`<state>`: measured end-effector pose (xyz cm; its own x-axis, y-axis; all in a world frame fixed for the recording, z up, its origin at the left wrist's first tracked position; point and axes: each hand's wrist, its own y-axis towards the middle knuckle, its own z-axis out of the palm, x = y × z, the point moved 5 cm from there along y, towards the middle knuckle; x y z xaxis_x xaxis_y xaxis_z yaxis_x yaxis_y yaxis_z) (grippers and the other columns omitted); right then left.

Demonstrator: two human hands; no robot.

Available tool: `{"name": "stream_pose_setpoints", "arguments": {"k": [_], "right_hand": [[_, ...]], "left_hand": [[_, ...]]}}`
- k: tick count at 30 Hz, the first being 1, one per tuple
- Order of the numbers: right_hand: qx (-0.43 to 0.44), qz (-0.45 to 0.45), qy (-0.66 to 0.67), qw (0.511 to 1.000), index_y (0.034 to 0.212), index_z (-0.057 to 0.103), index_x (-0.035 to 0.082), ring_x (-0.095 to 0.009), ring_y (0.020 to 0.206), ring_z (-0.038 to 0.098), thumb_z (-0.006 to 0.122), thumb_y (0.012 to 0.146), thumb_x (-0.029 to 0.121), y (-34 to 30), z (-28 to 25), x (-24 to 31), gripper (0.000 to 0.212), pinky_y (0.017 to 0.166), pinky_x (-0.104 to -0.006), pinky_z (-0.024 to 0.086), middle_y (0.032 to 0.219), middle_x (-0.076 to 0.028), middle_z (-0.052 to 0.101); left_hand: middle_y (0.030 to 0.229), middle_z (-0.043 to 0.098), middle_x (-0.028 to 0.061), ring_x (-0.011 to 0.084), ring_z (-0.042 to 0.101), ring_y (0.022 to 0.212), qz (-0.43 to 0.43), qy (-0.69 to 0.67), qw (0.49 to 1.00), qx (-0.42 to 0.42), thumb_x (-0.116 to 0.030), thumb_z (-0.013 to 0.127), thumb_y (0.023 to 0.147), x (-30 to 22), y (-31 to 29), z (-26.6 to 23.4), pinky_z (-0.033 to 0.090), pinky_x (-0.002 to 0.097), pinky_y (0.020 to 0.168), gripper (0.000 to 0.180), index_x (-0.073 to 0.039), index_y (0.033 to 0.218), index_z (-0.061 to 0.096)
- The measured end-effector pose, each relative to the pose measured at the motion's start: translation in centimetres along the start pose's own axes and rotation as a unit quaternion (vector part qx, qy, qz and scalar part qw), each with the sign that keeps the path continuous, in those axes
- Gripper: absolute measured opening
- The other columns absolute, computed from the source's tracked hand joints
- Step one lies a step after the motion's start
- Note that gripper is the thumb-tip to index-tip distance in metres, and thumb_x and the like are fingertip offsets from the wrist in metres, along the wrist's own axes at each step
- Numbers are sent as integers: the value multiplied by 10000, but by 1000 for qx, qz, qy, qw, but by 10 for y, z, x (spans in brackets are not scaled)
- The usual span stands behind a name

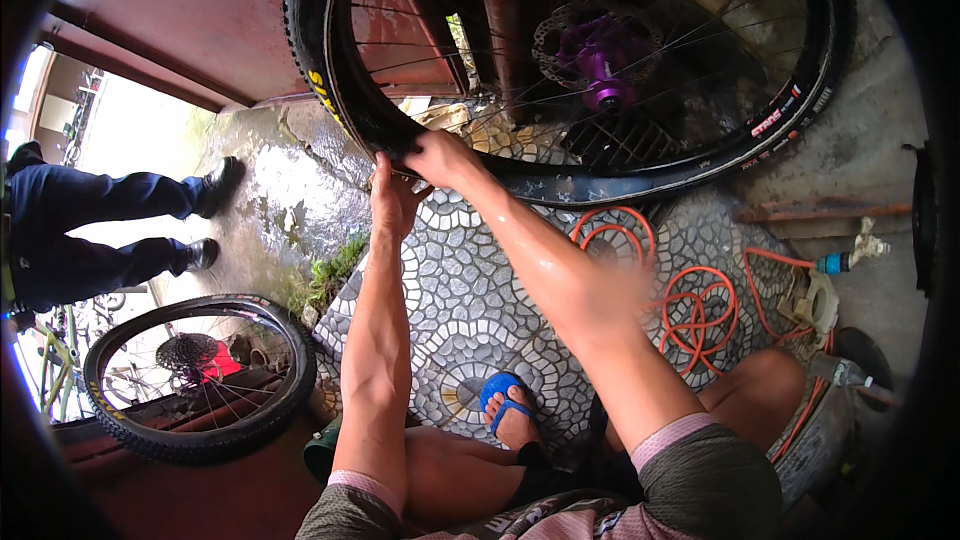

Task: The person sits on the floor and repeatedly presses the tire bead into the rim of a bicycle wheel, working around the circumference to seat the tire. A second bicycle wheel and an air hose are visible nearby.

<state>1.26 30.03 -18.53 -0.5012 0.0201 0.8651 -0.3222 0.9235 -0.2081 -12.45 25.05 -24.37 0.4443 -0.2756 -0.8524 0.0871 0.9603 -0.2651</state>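
A large bicycle wheel stands upright in front of me, its black tyre (640, 183) marked with yellow and pale lettering. A brake disc (560, 45) and a purple hub (607, 90) sit at its centre. Both my hands grip the tyre at its lower left. My left hand (393, 202) has its thumb on the tyre's edge and its fingers round the underside. Just right of it, my right hand (442, 160) is closed on the inner side of the tyre, by the rim. The right fingertips are hidden against the dark rubber.
A second wheel (300, 370) with a cassette leans at lower left. Beyond it stands a person in dark trousers (120, 195). An orange hose (690, 315) lies coiled on the pebble-mosaic floor (455, 270). My foot in a blue sandal (508, 402) rests there too. Rusty metal panels stand behind.
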Motion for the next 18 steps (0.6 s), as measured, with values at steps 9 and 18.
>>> {"name": "stream_pose_setpoints", "arguments": {"k": [9,18], "right_hand": [[-87,-56,-25,994,1067,767,51,-407,983,729,629,870,327,-2,-10,-17,366,869,-472,576,1041,-237,749],[-40,-21,-12,999,959,777,35,-417,968,732,649,899,337,-8,-12,20,333,869,-496,586,1016,-239,751]], "left_hand": [[1711,263,104,394,262,1551,-48,-14,999,20,-968,261,849,-14,-1,30,209,758,1158,1109,-211,1659,236],[1658,351,120,385,417,1469,-39,-8,999,18,-826,251,986,-19,-7,28,388,695,1106,918,-173,1631,281]]}}
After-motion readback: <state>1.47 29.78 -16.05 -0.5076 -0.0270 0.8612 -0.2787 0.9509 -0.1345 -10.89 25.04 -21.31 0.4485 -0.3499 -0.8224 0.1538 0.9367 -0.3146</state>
